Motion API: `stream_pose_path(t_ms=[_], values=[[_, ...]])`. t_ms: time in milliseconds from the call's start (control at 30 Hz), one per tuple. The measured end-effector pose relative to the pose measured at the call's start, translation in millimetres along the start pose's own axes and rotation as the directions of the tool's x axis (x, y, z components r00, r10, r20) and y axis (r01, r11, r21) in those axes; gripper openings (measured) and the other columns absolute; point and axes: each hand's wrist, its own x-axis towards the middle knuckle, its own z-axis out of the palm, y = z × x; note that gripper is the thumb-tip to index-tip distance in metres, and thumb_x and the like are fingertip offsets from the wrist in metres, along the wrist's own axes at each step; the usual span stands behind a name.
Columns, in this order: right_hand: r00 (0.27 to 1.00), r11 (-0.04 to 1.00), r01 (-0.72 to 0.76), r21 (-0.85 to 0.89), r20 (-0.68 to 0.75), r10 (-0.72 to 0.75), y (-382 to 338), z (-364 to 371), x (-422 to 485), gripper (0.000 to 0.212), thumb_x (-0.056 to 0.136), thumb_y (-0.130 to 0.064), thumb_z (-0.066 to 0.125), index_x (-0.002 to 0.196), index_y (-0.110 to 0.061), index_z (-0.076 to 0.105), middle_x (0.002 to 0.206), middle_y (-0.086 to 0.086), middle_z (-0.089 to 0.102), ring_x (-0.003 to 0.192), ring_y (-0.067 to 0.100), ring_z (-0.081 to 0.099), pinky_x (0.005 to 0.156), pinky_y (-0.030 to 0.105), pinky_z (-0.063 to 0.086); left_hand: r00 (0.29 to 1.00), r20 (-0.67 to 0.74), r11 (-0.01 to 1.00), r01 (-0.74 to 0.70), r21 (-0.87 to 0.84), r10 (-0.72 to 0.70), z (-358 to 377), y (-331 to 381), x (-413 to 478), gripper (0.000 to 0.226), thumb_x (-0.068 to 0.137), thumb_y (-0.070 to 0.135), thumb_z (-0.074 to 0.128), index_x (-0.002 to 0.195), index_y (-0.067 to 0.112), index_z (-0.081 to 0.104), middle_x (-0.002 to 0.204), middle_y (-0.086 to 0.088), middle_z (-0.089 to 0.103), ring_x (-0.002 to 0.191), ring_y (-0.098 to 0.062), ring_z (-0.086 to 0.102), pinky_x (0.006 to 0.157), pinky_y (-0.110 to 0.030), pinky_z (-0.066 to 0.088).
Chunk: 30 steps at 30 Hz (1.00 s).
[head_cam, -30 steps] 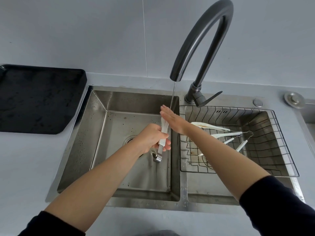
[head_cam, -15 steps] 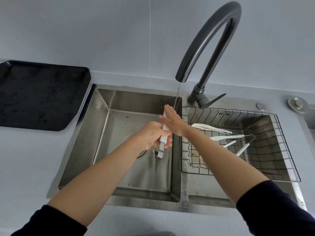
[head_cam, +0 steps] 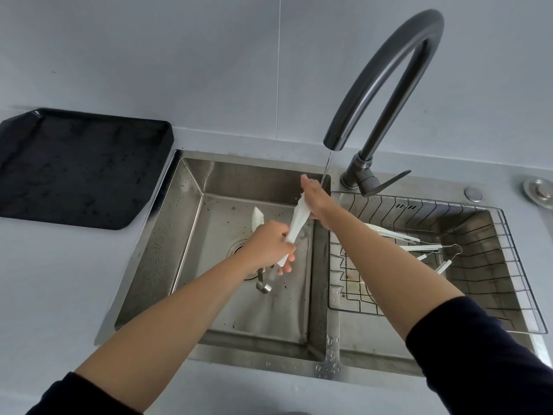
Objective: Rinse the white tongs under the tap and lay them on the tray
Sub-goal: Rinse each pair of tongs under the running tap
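Observation:
The white tongs [head_cam: 294, 226] with a steel hinge end are held over the left sink basin [head_cam: 191, 235], their two arms spread apart. My left hand [head_cam: 266, 247] grips them low, near the handle. One white arm sticks up free to the left. My right hand [head_cam: 314, 199] closes round the top of the other arm, hiding its tip, right under the thin stream of water from the dark arched tap [head_cam: 386, 70]. The black tray [head_cam: 83, 166] lies on the counter to the left of the sink.
A wire basket [head_cam: 493, 265] sits in the right basin and holds other white-handled utensils [head_cam: 419, 247]. The tap's lever [head_cam: 386, 182] points right. A round metal fitting [head_cam: 538, 193] is on the counter at far right. A grey wall stands behind.
The tongs have sprung open, with one arm now standing free at the left. My right hand has gone from lying flat along the closed tongs to holding the top of one arm.

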Motion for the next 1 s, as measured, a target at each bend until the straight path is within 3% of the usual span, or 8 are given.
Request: stream_pose_path(t_ms=[100,200,333,467,567,667,767,1000], values=[[0.997,0.995,-0.073,0.074,-0.022,0.075,-1.9,5.5,-4.2,0.066,0.094,-0.038,0.04,0.145,-0.014,0.005,0.133,0.015,0.043,0.108,0.03,0.053,0.081,0.04,0.052,0.995,-0.088,0.962,-0.025,0.272,0.051,4.5,-5.4,7.9,0.009,0.089,0.002,0.042,0.084,0.007,0.048,0.077,-0.012,0.061,0.052,-0.018,0.059,0.038,-0.022,0.041],[0.984,0.973,-0.176,0.148,0.051,0.17,-5.0,0.1,-6.8,0.05,0.092,-0.023,0.048,0.135,-0.012,0.024,0.1,0.017,0.055,0.071,0.028,0.065,0.047,0.032,0.056,0.968,-0.155,0.723,-0.037,0.69,0.198,7.5,-16.1,11.0,0.026,0.092,0.01,0.042,0.117,0.003,0.047,0.094,-0.018,0.063,0.075,-0.03,0.059,0.056,-0.03,0.038],[0.987,0.97,-0.161,0.181,0.029,0.159,-2.3,-8.7,-7.3,0.008,0.092,-0.008,0.042,0.094,-0.004,0.048,0.085,0.013,0.055,0.067,0.023,0.062,0.076,0.04,0.058,0.897,-0.226,0.569,-0.035,0.821,0.381,7.9,-31.8,9.2,0.029,0.095,0.028,0.04,0.115,0.008,0.047,0.091,-0.009,0.066,0.078,-0.03,0.063,0.054,-0.03,0.037],[0.978,0.926,-0.18,0.332,-0.041,0.205,3.4,-9.2,-5.2,0.022,0.093,-0.004,0.039,0.072,-0.009,0.043,0.073,0.01,0.05,0.063,0.021,0.055,0.087,0.047,0.053,0.607,-0.482,0.698,-0.174,0.695,0.632,-4.3,-40.1,6.1,0.037,0.076,0.023,0.07,0.102,0.001,0.057,0.091,-0.014,0.063,0.079,-0.031,0.061,0.052,-0.033,0.047],[0.954,0.819,-0.218,0.531,-0.061,0.293,6.8,-7.9,-7.7,0.01,0.095,-0.006,0.038,0.089,-0.001,0.043,0.073,0.011,0.047,0.065,0.021,0.052,0.083,0.044,0.053,0.814,-0.559,0.973,-0.032,0.23,0.159,-26.1,-46.1,15.5,0.069,0.073,0.038,0.07,0.126,0.009,0.037,0.122,-0.011,0.05,0.108,-0.025,0.05,0.082,-0.036,0.043],[0.973,0.785,-0.17,0.595,-0.027,0.231,6.9,-5.1,-13.4,0.018,0.095,-0.007,0.042,0.111,-0.002,0.045,0.087,0.013,0.054,0.085,0.026,0.059,0.085,0.044,0.051,0.952,-0.17,0.957,0.223,-0.188,-0.256,-44.1,-46.7,23.8,0.084,0.069,0.038,0.074,0.136,0.022,0.026,0.134,-0.006,0.043,0.114,-0.022,0.047,0.088,-0.034,0.039],[0.986,0.727,-0.143,0.671,0.035,0.162,6.7,-2.1,-19.8,0.031,0.097,-0.008,0.039,0.126,0.001,0.037,0.114,0.02,0.052,0.116,0.035,0.052,0.092,0.046,0.048,0.962,0.016,0.928,0.267,-0.258,-0.273,-44.5,-50.3,28.5,0.071,0.071,0.025,0.074,0.132,0.024,0.039,0.115,-0.002,0.057,0.101,-0.018,0.054,0.075,-0.032,0.041],[0.996,0.686,-0.085,0.722,0.079,0.041,20.6,-10.1,-24.8,0.025,0.092,0.003,0.042,0.117,0.001,0.042,0.1,0.016,0.055,0.104,0.031,0.055,0.09,0.042,0.048,0.985,0.076,0.925,0.17,-0.339,-0.153,-47.5,-48.1,28.0,0.034,0.087,0.005,0.054,0.117,0.018,0.06,0.077,0.0,0.07,0.068,-0.016,0.061,0.055,-0.017,0.045]])
